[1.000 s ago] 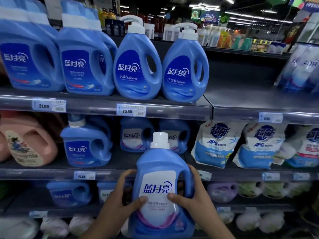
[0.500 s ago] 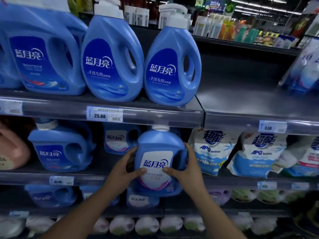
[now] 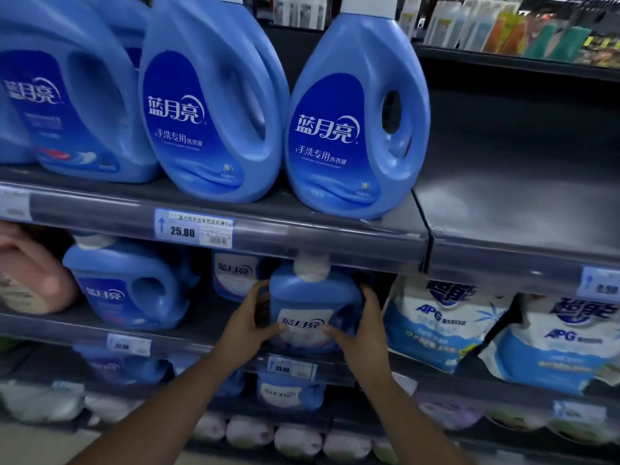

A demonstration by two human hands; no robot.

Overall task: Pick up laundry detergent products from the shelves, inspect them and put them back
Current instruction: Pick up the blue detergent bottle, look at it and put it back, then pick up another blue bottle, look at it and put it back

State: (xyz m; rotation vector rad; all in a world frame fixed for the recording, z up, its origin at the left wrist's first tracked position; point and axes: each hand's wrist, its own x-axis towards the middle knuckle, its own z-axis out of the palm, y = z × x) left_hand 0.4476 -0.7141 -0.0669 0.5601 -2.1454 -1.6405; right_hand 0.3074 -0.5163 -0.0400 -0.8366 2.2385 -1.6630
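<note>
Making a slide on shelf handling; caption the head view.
Left hand and right hand grip a blue detergent bottle at the middle shelf beside white pouches.

Price tag 25.80 mid-left, smaller tag below ctr, assorted bottles bkgd top rt

The upper shelf rail hangs close above the fingertips, the cap of the held bottle just under it; a white detergent pouch crowds just beside the fingers of the right hand; beyond the fingers of the left hand, open shelf reaches a blue handled jug.
</note>
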